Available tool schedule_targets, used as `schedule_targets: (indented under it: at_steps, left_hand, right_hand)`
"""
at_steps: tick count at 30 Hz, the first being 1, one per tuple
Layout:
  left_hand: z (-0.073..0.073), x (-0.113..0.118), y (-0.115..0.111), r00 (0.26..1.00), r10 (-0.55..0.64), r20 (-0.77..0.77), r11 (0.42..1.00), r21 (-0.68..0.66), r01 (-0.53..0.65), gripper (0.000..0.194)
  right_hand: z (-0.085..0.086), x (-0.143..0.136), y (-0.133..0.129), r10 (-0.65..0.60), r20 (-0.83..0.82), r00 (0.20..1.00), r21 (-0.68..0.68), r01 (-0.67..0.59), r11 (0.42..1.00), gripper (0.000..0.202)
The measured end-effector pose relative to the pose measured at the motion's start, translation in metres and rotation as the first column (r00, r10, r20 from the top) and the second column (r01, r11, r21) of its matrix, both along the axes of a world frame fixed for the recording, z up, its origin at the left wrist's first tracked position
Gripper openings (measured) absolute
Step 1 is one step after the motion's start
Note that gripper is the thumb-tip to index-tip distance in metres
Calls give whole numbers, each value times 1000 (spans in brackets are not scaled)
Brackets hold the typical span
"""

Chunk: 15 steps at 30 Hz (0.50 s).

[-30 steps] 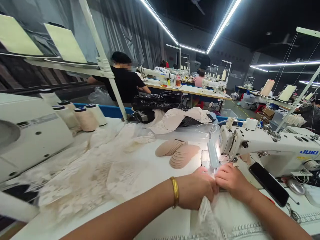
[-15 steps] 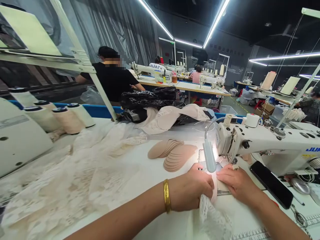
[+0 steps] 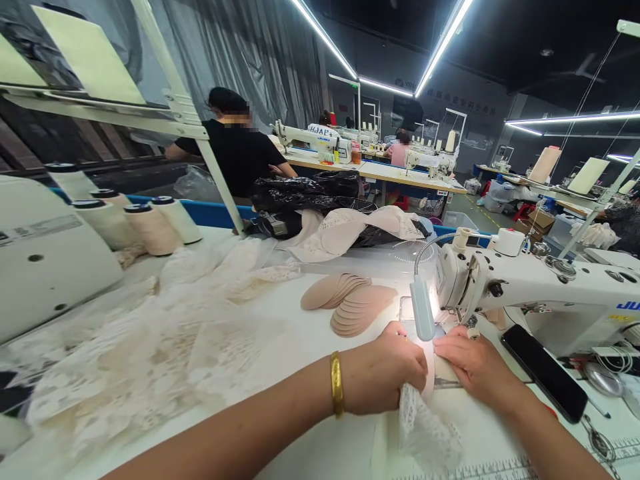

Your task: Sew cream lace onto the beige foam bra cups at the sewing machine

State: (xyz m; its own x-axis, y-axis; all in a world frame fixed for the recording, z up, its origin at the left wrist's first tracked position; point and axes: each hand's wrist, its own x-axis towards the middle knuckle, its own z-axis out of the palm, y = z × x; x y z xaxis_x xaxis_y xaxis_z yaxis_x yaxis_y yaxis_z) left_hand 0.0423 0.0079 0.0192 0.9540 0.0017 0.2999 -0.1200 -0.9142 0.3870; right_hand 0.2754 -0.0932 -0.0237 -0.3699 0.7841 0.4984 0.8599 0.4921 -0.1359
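My left hand [image 3: 387, 370], with a gold bracelet at the wrist, is closed on a piece of white lace fabric [image 3: 427, 427] that hangs toward the table's front edge. A pale pink strip of the piece runs between my two hands. My right hand [image 3: 473, 363] lies flat with its fingers stretched out on the work, beside the needle area of the white sewing machine [image 3: 540, 283]. A small grey lamp [image 3: 423, 312] lights this spot and hides the needle. Left of the machine, beige oval pads [image 3: 357, 312] lie fanned out in two stacks.
White lace [image 3: 165, 353] spreads over the table's left side, near thread cones [image 3: 155, 230]. A bra piece [image 3: 340, 233] rests on black plastic bags [image 3: 305, 193] behind. A phone [image 3: 545, 373] lies right of my right hand. A person in black [image 3: 240, 157] sits beyond.
The view has turned slightly left, so the surroundings sit a little further right. Both hands keep nearly the same place and hold at the machine.
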Motion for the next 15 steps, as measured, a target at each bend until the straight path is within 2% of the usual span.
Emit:
schedule_targets:
  at_steps: [4, 8, 15]
  left_hand:
    - [-1, 0, 1, 1000, -14, 4, 1000, -12, 14, 17]
    - [0, -1, 0, 1000, -23, 1, 999, -30, 23, 20]
    - [-4, 3, 6, 1000, 25, -13, 998, 53, -24, 20]
  right_hand:
    - [1, 1, 0, 52, -14, 999, -39, -52, 998, 37]
    - [-2, 4, -1, 44, -21, 999, -62, -45, 997, 36]
    - [-3, 5, 0, 40, -23, 999, -69, -41, 997, 42]
